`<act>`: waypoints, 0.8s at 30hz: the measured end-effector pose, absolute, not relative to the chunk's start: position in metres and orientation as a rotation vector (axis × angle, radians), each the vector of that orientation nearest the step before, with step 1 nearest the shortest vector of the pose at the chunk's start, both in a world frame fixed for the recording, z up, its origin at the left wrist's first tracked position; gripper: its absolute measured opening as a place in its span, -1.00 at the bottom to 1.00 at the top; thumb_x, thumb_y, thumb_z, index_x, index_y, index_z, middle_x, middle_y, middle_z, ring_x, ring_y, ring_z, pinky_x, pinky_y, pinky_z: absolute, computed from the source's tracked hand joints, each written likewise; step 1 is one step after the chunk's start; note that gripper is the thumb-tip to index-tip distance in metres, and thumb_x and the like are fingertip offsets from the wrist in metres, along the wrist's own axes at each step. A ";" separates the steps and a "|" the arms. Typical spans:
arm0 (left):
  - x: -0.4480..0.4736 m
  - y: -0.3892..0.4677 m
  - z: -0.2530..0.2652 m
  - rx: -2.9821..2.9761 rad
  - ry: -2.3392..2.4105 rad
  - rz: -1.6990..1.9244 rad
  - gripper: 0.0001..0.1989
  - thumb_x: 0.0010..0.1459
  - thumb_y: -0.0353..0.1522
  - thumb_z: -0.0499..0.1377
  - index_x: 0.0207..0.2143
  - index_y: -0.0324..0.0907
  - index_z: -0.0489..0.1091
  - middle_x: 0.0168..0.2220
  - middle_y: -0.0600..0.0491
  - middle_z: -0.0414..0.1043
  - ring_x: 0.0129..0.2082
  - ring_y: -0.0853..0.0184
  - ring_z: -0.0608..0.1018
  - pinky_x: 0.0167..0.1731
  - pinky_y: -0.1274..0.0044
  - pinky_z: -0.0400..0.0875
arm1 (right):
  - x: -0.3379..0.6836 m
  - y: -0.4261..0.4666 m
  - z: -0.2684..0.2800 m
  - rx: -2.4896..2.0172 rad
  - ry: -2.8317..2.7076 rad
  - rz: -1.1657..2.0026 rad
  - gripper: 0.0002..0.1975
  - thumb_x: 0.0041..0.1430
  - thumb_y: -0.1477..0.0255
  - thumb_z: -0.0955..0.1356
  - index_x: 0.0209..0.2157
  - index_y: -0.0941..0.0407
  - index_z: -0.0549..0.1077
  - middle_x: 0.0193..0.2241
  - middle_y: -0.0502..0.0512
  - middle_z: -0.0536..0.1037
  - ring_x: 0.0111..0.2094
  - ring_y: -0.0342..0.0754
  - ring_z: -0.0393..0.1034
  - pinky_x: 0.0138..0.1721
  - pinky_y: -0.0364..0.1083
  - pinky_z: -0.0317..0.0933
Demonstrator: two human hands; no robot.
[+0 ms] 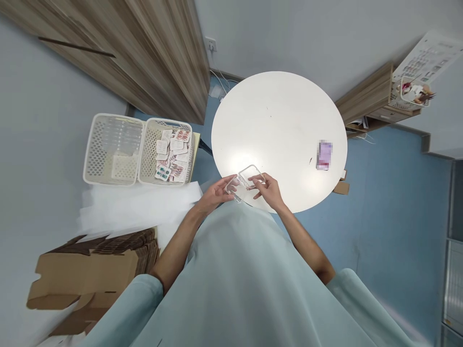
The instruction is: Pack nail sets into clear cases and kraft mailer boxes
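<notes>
The person's left hand (217,192) pinches one half of a clear hinged case (244,181) between its fingers, over the near edge of the white table (275,130); the right hand (269,190) has bent fingers at the other half, whether pinching cannot be told. The opening looks done; the case is not yet closed, with no contents discernible. Farther left, printed packets (175,147) lie in a lattice basket (146,161), clear plastic pieces (121,135) in a neighbouring basket (92,152)
</notes>
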State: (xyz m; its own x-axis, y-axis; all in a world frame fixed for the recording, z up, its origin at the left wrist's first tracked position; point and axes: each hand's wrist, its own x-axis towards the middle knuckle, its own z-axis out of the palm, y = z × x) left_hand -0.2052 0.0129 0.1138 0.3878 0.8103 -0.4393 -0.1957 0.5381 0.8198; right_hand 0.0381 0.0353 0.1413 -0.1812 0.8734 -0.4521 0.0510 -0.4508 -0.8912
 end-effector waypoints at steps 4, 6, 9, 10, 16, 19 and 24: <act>-0.212 0.013 0.115 0.795 0.987 0.689 -0.24 0.05 -0.18 0.48 0.30 -0.06 0.45 0.24 -0.15 0.47 0.24 -0.01 0.47 0.19 0.23 0.45 | 0.039 0.046 0.130 -1.478 -1.155 1.694 -0.51 0.18 -0.07 0.46 -0.24 0.09 0.46 -0.17 0.10 0.60 -0.29 0.00 0.66 -0.59 -0.21 0.43; -0.214 0.013 0.114 0.794 1.015 0.694 -0.28 0.11 -0.17 0.45 0.31 -0.08 0.43 0.28 -0.17 0.44 0.27 -0.01 0.46 0.23 0.23 0.41 | 0.040 0.052 0.127 -1.439 -1.215 1.748 -0.52 0.19 -0.05 0.47 -0.24 0.10 0.47 -0.16 0.10 0.60 -0.31 -0.01 0.67 -0.61 -0.23 0.40; -0.216 0.013 0.114 0.767 1.064 0.724 -0.18 0.14 -0.19 0.44 0.41 -0.06 0.29 0.36 -0.18 0.35 0.21 0.04 0.51 0.18 0.26 0.44 | 0.035 0.062 0.126 -1.387 -1.308 1.843 -0.55 0.19 -0.02 0.48 -0.24 0.10 0.48 -0.16 0.10 0.59 -0.31 -0.01 0.67 -0.62 -0.22 0.41; -0.216 0.013 0.115 0.757 1.069 0.736 -0.16 0.14 -0.19 0.43 0.43 -0.06 0.25 0.38 -0.19 0.31 0.20 0.06 0.52 0.14 0.28 0.46 | 0.032 0.065 0.127 -1.380 -1.337 1.871 -0.55 0.19 -0.01 0.48 -0.24 0.10 0.49 -0.17 0.10 0.59 -0.32 0.00 0.67 -0.62 -0.22 0.41; -0.226 0.004 0.116 0.683 1.093 0.797 -0.27 0.15 -0.19 0.42 0.34 -0.12 0.38 0.32 -0.21 0.42 0.14 0.06 0.56 0.00 0.37 0.49 | 0.008 0.076 0.127 -1.379 -1.425 1.910 -0.51 0.18 -0.06 0.48 -0.21 0.10 0.51 -0.18 0.10 0.60 -0.34 -0.04 0.64 -0.56 -0.21 0.42; -0.237 -0.008 0.112 0.591 1.133 0.867 -0.31 0.14 -0.22 0.42 0.31 -0.11 0.42 0.31 -0.18 0.44 0.00 0.15 0.61 -0.09 0.41 0.49 | 0.004 0.081 0.116 -1.409 -1.449 1.831 -0.47 0.32 -0.12 0.34 -0.10 0.07 0.53 -0.14 0.10 0.61 -0.34 -0.09 0.62 -0.50 -0.20 0.40; -0.258 -0.030 0.105 0.454 1.178 0.990 -0.36 0.13 -0.28 0.44 0.26 -0.09 0.47 0.33 -0.15 0.42 -0.04 0.23 0.63 -0.17 0.49 0.49 | 0.014 0.084 0.069 -1.729 -2.024 1.369 -0.58 0.27 0.11 0.48 0.03 0.06 0.52 -0.10 0.09 0.61 -0.26 -0.05 0.57 -0.23 -0.09 0.41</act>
